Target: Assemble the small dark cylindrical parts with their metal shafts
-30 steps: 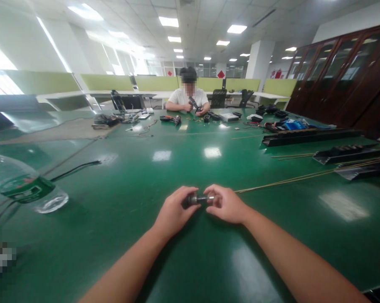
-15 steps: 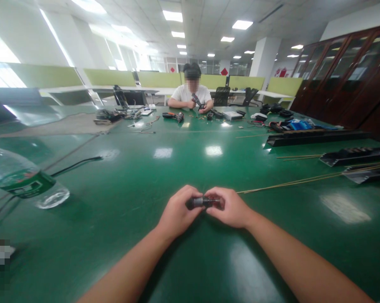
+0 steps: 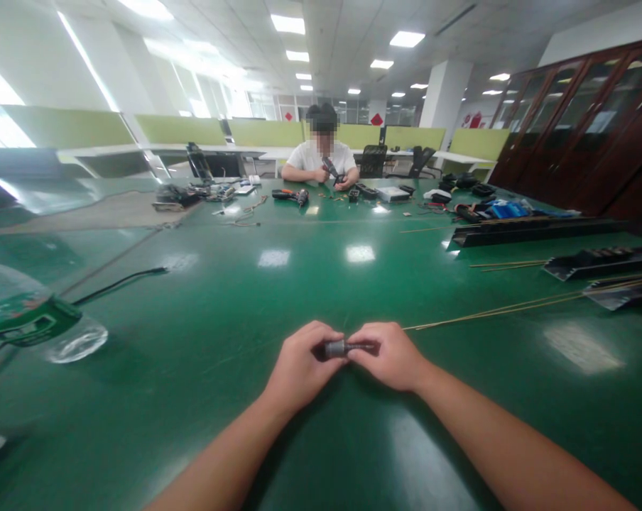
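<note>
My left hand [image 3: 304,362] is closed around the left end of a small grey-and-black cylinder [image 3: 336,348], held just above the green table [image 3: 236,298]. From its right side a thin dark shaft [image 3: 359,347] runs into my right hand [image 3: 388,356], whose thumb and fingers pinch it. The cylinder lies roughly level, pointing left to right. Fingers cover both ends, and its exact kind is unclear.
At left a clear plastic bottle [image 3: 33,316] lies near a black cable [image 3: 118,285]. Thin brass-coloured rods [image 3: 491,311] and black metal channels [image 3: 539,233] lie at right. Across the table sits a person [image 3: 321,160] holding a power tool. An orange-and-black drill [image 3: 292,197] lies nearby.
Both hands have come slightly lower in view, still on the cylinder. Its grey body and thin shaft show more plainly. The bottle appears a little further left as the view shifts.
</note>
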`<state>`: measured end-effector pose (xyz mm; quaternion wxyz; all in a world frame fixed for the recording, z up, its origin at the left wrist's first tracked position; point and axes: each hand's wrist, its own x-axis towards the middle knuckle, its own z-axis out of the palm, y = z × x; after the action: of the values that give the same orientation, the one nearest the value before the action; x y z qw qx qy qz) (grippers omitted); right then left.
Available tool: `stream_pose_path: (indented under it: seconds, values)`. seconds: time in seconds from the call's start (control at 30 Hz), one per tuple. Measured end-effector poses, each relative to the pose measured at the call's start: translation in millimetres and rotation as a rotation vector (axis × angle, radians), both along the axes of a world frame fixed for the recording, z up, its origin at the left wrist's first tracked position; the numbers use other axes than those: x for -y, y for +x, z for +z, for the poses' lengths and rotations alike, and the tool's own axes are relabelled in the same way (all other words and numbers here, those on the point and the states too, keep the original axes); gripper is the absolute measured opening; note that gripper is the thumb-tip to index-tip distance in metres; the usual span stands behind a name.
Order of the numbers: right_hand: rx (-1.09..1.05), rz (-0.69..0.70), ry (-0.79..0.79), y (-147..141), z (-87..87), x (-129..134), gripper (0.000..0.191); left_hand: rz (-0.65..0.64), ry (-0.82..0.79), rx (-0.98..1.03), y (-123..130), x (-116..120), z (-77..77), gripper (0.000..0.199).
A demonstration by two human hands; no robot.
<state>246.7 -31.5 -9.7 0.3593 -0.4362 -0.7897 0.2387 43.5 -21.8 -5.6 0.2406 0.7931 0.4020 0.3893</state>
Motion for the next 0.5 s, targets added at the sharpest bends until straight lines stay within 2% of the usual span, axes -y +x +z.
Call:
stream_pose_path:
  seconds: [0.5]
  values:
    - [-0.058, -0.003, -0.064, 3.4, -0.1, -0.8, 0.011, 0.052, -0.044, 0.031, 1.3, 0.2, 0.8, 0.022]
